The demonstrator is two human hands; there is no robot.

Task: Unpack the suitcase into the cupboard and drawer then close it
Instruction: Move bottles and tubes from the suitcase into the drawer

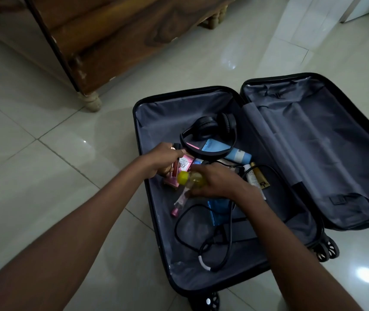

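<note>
- The suitcase [257,176] lies open on the floor at centre-right of the frame, so its small items are reachable.
- The left hand [165,159] grips gathered tubes; its fingers are curled.
- The right hand [217,184] holds a yellow-capped bottle [190,178], probably collecting a handful for one trip.

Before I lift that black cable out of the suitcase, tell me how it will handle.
The black cable will probably be floppy: it lies in loose loops on the suitcase lining. It may snag, since it runs under the blue packet. It looks light.
</note>
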